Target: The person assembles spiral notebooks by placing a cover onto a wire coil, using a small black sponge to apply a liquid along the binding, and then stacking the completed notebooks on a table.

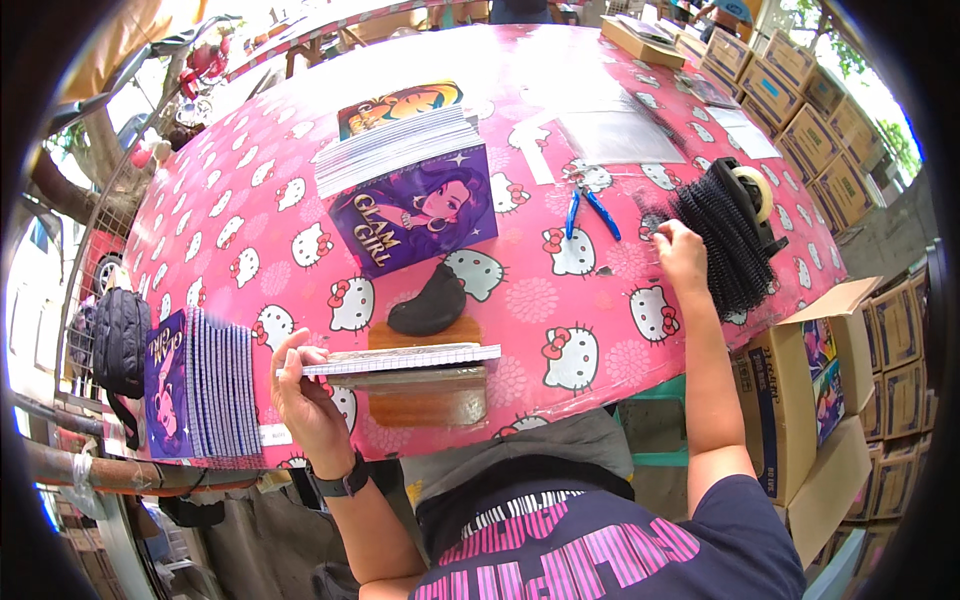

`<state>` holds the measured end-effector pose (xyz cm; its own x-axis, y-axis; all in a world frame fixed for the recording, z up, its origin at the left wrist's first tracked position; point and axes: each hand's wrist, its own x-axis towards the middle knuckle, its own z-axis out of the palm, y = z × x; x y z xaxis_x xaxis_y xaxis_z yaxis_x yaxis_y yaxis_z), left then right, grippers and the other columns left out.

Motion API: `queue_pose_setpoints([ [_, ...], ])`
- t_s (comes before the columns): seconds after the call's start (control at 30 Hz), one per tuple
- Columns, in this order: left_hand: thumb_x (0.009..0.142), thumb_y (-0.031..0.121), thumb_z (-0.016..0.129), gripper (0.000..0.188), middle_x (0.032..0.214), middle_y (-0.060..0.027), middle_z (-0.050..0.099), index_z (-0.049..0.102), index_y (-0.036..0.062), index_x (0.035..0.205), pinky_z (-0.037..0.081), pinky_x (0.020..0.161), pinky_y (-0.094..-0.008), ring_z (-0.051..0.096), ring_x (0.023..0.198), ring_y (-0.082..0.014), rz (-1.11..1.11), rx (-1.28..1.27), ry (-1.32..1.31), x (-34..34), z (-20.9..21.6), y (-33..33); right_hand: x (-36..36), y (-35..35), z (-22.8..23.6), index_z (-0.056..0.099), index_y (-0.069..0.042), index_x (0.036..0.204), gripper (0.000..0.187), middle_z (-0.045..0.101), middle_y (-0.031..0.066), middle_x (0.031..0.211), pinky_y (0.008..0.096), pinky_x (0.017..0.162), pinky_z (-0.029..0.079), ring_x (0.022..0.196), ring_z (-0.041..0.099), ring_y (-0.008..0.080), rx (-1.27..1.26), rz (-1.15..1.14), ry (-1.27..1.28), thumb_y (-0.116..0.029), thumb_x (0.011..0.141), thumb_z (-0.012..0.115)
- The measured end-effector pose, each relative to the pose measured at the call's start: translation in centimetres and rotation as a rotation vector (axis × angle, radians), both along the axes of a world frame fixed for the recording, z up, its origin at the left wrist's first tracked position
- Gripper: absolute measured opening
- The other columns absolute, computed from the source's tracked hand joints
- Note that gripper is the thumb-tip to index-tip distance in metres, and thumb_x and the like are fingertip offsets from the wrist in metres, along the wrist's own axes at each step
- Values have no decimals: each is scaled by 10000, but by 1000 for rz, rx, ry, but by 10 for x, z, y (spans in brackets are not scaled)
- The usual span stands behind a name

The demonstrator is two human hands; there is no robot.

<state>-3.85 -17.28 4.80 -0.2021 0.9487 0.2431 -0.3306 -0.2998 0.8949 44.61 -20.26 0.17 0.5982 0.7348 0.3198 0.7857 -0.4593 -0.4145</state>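
Note:
My left hand (310,400) grips a notebook (420,357) edge-on by its left end, fingers wrapped round it. The notebook is held over a brown wooden board (430,405). Just beyond it lies a smooth, dark, curved pad (430,300). At the right, my right hand (682,258) is closed in a pinch beside a bundle of black plastic spiral coils (722,240). A blurred black spiral coil (655,212) shows at its fingertips. Blue-handled pliers (593,215) lie to the left of that hand.
A tall stack of purple-covered notebooks (415,215) stands mid-table; another stack (215,385) is at the left edge, near a black bag (120,340). Clear plastic sheets (620,135) lie farther back. A roll of tape (755,190) adjoins the coils. An open carton (795,410) stands at right.

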Motion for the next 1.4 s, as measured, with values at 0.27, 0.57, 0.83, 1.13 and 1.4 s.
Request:
queue_pose_setpoints([
  [0.27, 951, 257, 482, 411, 1101, -130, 562, 498, -41, 1234, 359, 996, -370, 513, 1113, -201, 399, 21, 422, 22, 17, -12, -11, -21, 52, 536, -29, 1108, 310, 578, 146, 929, 397, 765, 488, 843, 607, 304, 269, 78, -95, 23, 802, 522],
  [0.57, 741, 61, 678, 268, 897, 41, 637, 726, 183, 975, 196, 1078, -449, 621, 887, -148, 86, 635, 1114, 76, 29, -42, -174, -51, 112, 527, -13, 1228, 293, 584, 135, 960, 332, 783, 463, 877, 587, 261, 90, 1065, 516, -70, 941, 514],
  [0.83, 767, 107, 719, 173, 857, 29, 642, 713, 166, 930, 273, 986, -387, 606, 814, -140, 33, 568, 1039, 78, 33, -39, -192, -46, 105, 642, -45, 1081, 206, 615, 98, 898, 314, 725, 494, 834, 607, 231, 65, 1013, 615, -63, 877, 617],
  [1.13, 751, 168, 752, 190, 870, 32, 648, 701, 168, 934, 261, 989, -392, 606, 820, -141, 47, 574, 1033, 81, 32, -39, -186, -35, 103, 649, -61, 1070, 244, 613, 75, 823, 309, 680, 486, 723, 594, 201, 107, 1240, 477, -47, 828, 673],
  [1.4, 790, 262, 710, 245, 915, 51, 557, 669, 222, 1028, 220, 956, -469, 550, 901, -130, -72, 588, 1235, 83, 40, -48, -191, -30, 114, 546, -67, 1244, 374, 598, 21, 715, 254, 584, 468, 652, 575, 82, -67, 1256, 765, -46, 878, 621],
])
